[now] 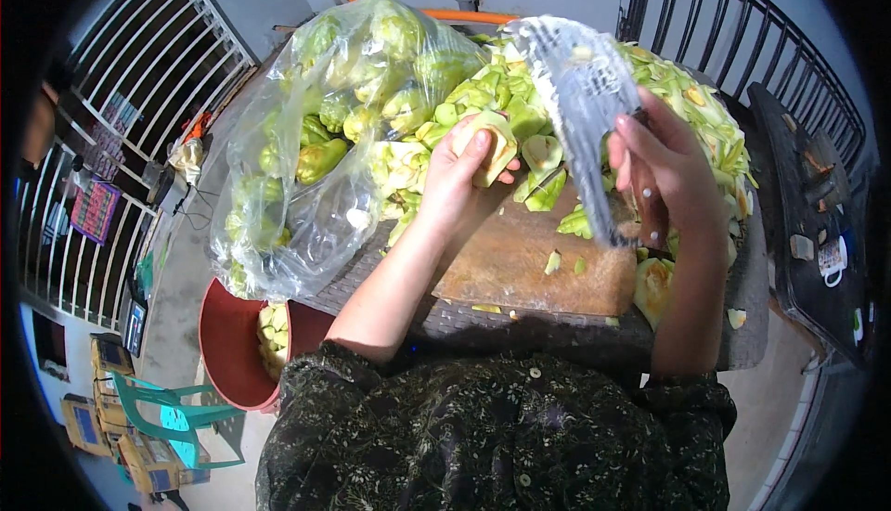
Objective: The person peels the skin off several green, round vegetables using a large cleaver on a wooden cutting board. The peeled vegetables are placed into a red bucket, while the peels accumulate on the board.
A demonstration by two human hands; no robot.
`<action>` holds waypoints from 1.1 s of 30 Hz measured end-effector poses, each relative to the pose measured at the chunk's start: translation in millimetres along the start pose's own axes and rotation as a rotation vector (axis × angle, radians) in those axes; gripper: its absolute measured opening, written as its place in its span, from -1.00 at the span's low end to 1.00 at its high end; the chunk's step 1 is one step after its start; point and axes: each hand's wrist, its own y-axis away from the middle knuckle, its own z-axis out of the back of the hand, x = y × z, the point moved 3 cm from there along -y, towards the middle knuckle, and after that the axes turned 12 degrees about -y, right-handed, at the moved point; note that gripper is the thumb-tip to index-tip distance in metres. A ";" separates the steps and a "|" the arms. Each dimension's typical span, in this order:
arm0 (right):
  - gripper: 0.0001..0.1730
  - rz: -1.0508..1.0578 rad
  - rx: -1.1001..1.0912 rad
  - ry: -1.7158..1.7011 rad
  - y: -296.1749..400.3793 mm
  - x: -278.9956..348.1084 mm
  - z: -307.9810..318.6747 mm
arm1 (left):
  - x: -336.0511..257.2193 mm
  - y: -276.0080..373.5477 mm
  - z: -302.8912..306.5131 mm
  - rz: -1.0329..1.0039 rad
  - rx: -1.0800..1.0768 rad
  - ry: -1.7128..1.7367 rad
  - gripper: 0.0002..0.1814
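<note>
My left hand [459, 170] holds a cut piece of chayote [493, 147], its pale cut face turned up, above the back of a wooden cutting board [536, 267]. In my right hand [658, 163] is a broad cleaver [581, 100] with a riveted wooden handle, raised and tilted, its blade wet and smeared. Cut green chayote pieces [518, 104] are heaped behind the board. A clear plastic bag [334, 225] of whole chayotes [321, 161] lies left of my left hand. One larger cut piece [653, 288] rests beside the board near my right forearm.
A heap of peelings [686, 104] covers the table's back right. Below the table's left edge stands a red bucket [230, 351] with pale cut pieces inside. A dark side table [800, 211] with a white mug [832, 260] is at right. A teal plastic chair [181, 420] and cardboard boxes stand lower left.
</note>
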 end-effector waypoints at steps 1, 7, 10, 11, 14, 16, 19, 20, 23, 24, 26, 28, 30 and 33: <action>-0.69 -0.023 0.044 -0.052 1.3 0.9 -6.8 | -0.6 -0.5 0.9 0.000 -0.006 -0.009 -0.63; -0.73 -0.137 0.136 -0.069 6.8 -13.8 -12.6 | -2.2 0.3 -4.0 -0.095 0.033 -0.262 -0.35; -0.72 -0.122 0.130 -0.042 8.2 -11.5 -16.4 | -1.6 1.0 -0.3 -0.095 0.027 -0.212 -0.44; -0.72 -0.107 0.139 -0.034 7.2 -11.4 -15.8 | -2.6 0.8 -1.7 -0.091 0.020 -0.172 -0.49; -0.68 -0.090 0.149 -0.040 6.1 -11.8 -13.0 | -0.7 1.1 -1.2 -0.091 0.011 -0.156 -0.48; -0.65 -0.087 0.142 -0.040 6.0 -12.7 -11.7 | -0.2 1.1 -1.7 -0.089 0.009 -0.146 -0.48; -0.60 -0.088 0.132 -0.014 6.0 -13.4 -10.7 | 0.6 0.0 -1.5 -0.080 0.024 -0.151 -0.51; -0.59 -0.091 0.136 -0.004 6.6 -12.2 -10.5 | 1.1 -1.2 1.0 -0.076 0.039 -0.168 -0.52; -0.58 -0.114 0.129 0.065 9.1 -11.6 -10.3 | 1.5 0.6 0.4 -0.052 0.059 -0.203 -0.55; -0.59 -0.124 0.124 0.096 9.7 -11.9 -10.6 | 1.8 1.8 0.3 -0.043 0.062 -0.211 -0.57; -0.54 -0.159 0.142 0.069 9.7 -12.8 -11.3 | 3.8 1.9 2.3 -0.037 0.085 -0.230 -0.57; -0.52 -0.189 0.163 0.059 9.7 -11.4 -10.4 | 4.7 1.9 1.8 -0.018 0.094 -0.246 -0.57; -0.52 -0.216 0.188 0.065 9.9 -7.6 -8.8 | 2.8 3.0 -0.5 0.015 0.085 -0.261 -0.57; -0.53 -0.267 0.198 0.149 9.8 -8.4 -5.4 | 1.3 3.6 -2.5 0.125 0.189 -0.335 -0.34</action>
